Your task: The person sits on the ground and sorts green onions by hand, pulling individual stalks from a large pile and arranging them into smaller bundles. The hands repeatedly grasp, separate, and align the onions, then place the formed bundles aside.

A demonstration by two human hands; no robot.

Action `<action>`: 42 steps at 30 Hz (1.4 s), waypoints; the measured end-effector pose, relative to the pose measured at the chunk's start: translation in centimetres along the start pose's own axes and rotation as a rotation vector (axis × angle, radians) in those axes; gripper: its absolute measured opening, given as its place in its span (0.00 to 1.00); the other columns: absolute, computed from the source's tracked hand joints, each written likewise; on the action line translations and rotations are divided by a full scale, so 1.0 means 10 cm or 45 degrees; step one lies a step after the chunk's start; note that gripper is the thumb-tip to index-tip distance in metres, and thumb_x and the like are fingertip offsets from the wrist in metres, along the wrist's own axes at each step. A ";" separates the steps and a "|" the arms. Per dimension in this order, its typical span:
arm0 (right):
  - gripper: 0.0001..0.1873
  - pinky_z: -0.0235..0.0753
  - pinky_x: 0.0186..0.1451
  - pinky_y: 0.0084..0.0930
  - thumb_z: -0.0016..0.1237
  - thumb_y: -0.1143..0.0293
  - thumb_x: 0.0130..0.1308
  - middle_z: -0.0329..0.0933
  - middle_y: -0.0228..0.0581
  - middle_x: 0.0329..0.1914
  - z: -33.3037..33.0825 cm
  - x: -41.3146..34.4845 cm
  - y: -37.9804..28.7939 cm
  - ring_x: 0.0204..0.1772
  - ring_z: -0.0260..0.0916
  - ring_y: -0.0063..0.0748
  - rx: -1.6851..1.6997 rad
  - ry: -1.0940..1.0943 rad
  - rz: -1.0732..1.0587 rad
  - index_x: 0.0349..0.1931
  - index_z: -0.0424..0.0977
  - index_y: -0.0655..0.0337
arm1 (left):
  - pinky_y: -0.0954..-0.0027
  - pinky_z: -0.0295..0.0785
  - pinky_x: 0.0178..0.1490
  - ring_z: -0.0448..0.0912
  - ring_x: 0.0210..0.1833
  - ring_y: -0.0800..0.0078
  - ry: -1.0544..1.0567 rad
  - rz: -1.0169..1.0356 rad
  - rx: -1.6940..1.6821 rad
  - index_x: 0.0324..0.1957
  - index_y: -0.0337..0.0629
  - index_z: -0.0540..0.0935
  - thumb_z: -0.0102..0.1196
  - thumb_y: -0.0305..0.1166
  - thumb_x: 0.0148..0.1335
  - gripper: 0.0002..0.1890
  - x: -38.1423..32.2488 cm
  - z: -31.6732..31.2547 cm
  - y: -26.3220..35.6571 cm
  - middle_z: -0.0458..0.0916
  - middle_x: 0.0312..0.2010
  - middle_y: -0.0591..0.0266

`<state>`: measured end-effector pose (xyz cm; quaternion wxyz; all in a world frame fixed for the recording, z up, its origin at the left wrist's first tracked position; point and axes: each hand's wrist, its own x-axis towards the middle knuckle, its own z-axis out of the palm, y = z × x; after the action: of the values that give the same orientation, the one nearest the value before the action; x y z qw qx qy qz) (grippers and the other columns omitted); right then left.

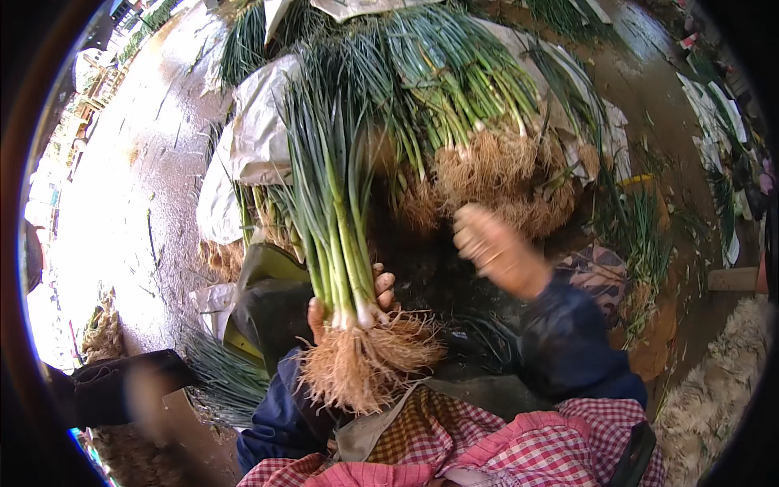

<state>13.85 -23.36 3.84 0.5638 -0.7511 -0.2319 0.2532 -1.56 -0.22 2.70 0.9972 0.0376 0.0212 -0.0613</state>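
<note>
A bunch of green onions [344,262] with long green leaves and tan, stringy roots lies across my left hand [382,289], its roots towards me and its leaves pointing away. The thumb shows on one side of the white stem bases and the fingertips on the other; the palm is hidden beneath. My right hand [496,246], blurred, is raised to the right of the bunch, apart from it, near the roots of a large pile of green onions [487,103]. Whether it holds anything is unclear.
Pale plastic sheets [261,134] lie by the pile at the left. More cut leaves [225,377] lie at lower left, near another person's blurred hand [146,395]. The ground [134,213] is wet, with scattered leaves. Onion roots [712,389] form a heap at lower right.
</note>
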 end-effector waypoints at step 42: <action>0.13 0.74 0.43 0.35 0.44 0.66 0.64 0.78 0.53 0.34 -2.31 0.43 0.46 0.38 0.76 0.41 -1.601 0.146 0.293 0.37 0.78 0.66 | 0.71 0.74 0.25 0.78 0.21 0.76 1.527 -1.421 2.058 0.36 0.42 0.83 0.65 0.22 0.33 0.20 -2.82 0.88 1.69 0.81 0.21 0.63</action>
<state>32.24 -38.71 4.32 -0.0036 -0.9708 -0.2236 0.0870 -27.07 19.23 13.97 0.3455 0.6746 0.4603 -0.4622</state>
